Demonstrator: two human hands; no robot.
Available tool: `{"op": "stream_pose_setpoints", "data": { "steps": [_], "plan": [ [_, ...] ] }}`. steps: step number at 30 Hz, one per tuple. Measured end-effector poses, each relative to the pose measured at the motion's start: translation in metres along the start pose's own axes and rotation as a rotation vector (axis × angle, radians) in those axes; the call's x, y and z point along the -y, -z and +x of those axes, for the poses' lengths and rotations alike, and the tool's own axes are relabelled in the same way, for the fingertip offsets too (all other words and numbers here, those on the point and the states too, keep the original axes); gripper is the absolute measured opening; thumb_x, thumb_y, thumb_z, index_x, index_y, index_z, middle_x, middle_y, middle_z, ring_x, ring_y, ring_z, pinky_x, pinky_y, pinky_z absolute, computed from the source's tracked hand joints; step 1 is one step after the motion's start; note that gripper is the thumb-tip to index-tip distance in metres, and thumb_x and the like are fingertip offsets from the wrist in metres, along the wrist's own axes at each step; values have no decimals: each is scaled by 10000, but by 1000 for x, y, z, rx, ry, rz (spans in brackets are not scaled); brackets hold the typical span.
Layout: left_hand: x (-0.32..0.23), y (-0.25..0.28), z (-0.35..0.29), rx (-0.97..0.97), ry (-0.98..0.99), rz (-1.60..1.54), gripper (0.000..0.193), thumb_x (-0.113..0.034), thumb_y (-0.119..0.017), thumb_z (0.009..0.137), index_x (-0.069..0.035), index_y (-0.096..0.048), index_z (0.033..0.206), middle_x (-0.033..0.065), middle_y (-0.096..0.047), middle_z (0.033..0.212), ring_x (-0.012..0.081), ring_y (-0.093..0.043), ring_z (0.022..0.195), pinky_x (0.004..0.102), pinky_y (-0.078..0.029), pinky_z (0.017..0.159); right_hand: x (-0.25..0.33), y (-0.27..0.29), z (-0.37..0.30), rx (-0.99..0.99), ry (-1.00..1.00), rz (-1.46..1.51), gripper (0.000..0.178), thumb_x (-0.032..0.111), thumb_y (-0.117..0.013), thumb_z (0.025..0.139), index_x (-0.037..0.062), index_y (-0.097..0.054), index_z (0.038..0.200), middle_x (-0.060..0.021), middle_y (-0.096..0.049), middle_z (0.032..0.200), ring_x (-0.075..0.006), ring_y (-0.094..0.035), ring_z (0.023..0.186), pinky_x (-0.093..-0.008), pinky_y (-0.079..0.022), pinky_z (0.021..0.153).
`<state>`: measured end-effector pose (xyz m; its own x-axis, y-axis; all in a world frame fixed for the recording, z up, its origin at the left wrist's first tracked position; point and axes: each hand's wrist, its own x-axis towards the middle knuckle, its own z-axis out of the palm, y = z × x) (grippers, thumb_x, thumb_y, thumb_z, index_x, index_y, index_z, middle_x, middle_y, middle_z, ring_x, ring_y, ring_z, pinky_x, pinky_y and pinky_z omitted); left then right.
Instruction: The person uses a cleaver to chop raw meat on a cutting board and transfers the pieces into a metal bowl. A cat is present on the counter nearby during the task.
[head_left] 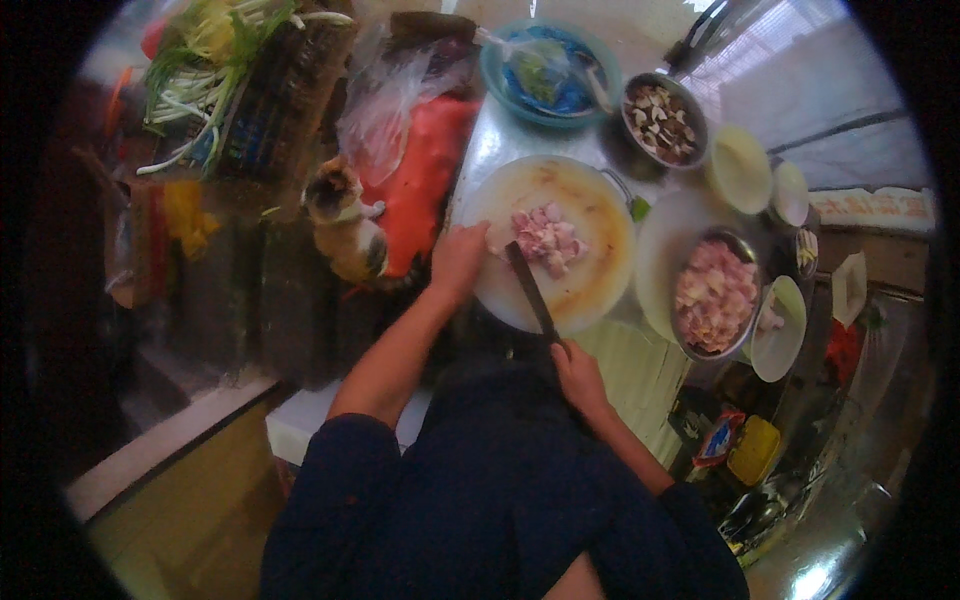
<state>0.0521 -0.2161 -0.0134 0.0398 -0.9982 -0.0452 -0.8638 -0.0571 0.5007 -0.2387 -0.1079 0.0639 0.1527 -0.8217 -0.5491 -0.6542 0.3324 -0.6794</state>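
My right hand (580, 375) is closed round the handle of a cleaver (530, 288), its dark blade seen nearly edge-on and slanting up over the round cutting board (605, 235). The blade's far end is beside a small heap of chopped raw meat (550, 238), pink with pale bits. At the board's left edge my left hand (462, 262) has its fingers curled in; what they hold, if anything, is too small to make out. Yellow-brown stains mark the board.
Right of the board, a metal bowl of raw meat pieces (718, 295) stands among pale bowls. Behind are a bowl of sliced mushrooms (662, 120) and a blue-green basin (550, 110). A calico cat (350, 235) sits left, by a red bag (430, 150). Spring onions (205, 90) lie far left.
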Motion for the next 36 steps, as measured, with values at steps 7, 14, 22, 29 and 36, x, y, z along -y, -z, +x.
{"op": "stream_pose_setpoints", "data": {
  "steps": [7, 14, 22, 29, 36],
  "plan": [
    [12, -5, -9, 18, 80, -114, 383, -136, -664, 927, -137, -661, 1310, 133, -738, 1053, 358, -692, 1003, 498, -553, 825, -9, 4, 4, 51, -68, -28, 419, 378, -548, 1067, -13, -676, 1146, -277, -704, 961, -482, -674, 922, -483, -521, 804],
    [1, -8, -4, 3, -44, -52, 401, -107, -679, 911, -115, -660, 1311, 157, -723, 1024, 368, -683, 1008, 490, -545, 848, -1, 14, -9, 11, 80, -12, 416, 380, -587, 1057, 27, -665, 1261, -273, -726, 954, -486, -701, 905, -513, -542, 787],
    [2, 14, -36, 59, 183, -95, 419, -139, -700, 926, -106, -604, 1333, 162, -725, 1014, 387, -698, 981, 504, -547, 826, 12, 15, -11, -5, 89, 40, 424, 373, -589, 1059, 28, -651, 1297, -277, -733, 1006, -463, -719, 954, -508, -551, 828],
    [16, 25, -80, -26, 324, -189, 471, -55, -760, 886, -92, -590, 1323, 146, -736, 979, 364, -724, 938, 469, -567, 818, -4, 9, 8, 110, -31, -128, 418, 406, -561, 1070, 9, -675, 1134, -273, -721, 957, -504, -680, 937, -535, -530, 803],
    [72, 40, -141, -90, 525, -164, 386, -76, -723, 916, -67, -616, 1286, 144, -734, 953, 336, -718, 910, 442, -561, 827, -17, 11, 14, 88, 12, -99, 407, 406, -564, 1068, 18, -681, 1111, -285, -699, 911, -512, -668, 901, -539, -517, 774]
  ]
}}
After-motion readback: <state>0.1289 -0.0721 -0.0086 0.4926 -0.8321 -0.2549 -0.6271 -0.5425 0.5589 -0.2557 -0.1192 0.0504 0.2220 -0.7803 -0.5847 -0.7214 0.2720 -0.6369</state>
